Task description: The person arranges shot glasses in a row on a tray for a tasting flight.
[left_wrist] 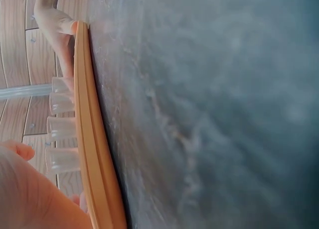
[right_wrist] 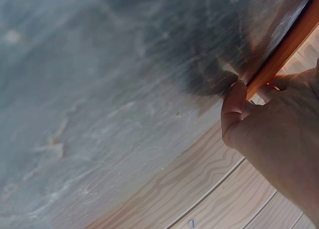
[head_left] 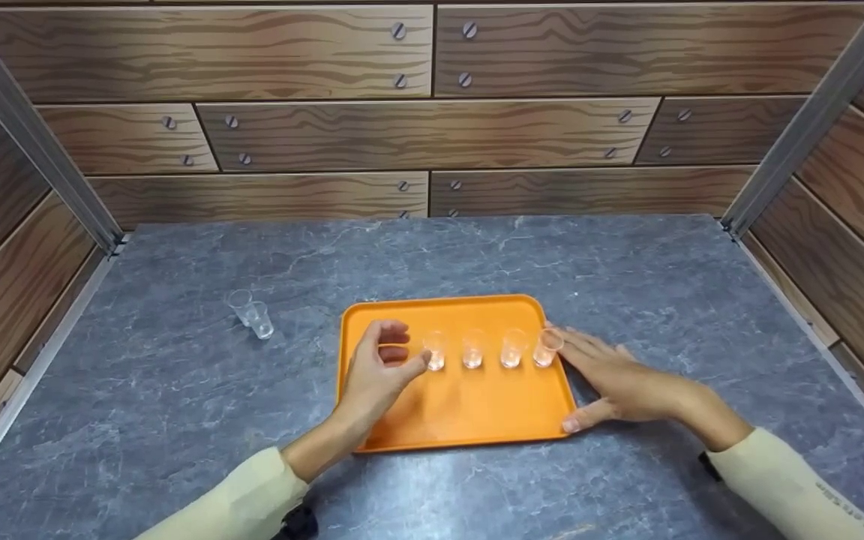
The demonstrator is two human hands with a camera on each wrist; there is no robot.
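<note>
Several small clear cups stand in a row on an orange tray (head_left: 469, 412). Beside the leftmost cup (head_left: 436, 352) is my left hand (head_left: 373, 379), fingers loosely bent and apart from the thumb, its thumb tip right at the cup's side in the head view. My right hand (head_left: 619, 382) rests along the tray's right edge, fingers stretched out by the rightmost cup (head_left: 546, 349) and thumb at the near corner. In the right wrist view, the right thumb (right_wrist: 234, 107) touches the tray rim (right_wrist: 281, 57). The left wrist view shows the cups (left_wrist: 63, 128) upright behind the tray's side.
Two more clear cups (head_left: 260, 321) are close together on the grey marbled table (head_left: 199, 420), left of the tray. Wood-patterned panels (head_left: 432, 135) close off the back and sides, with metal posts (head_left: 777, 127) at the back corners.
</note>
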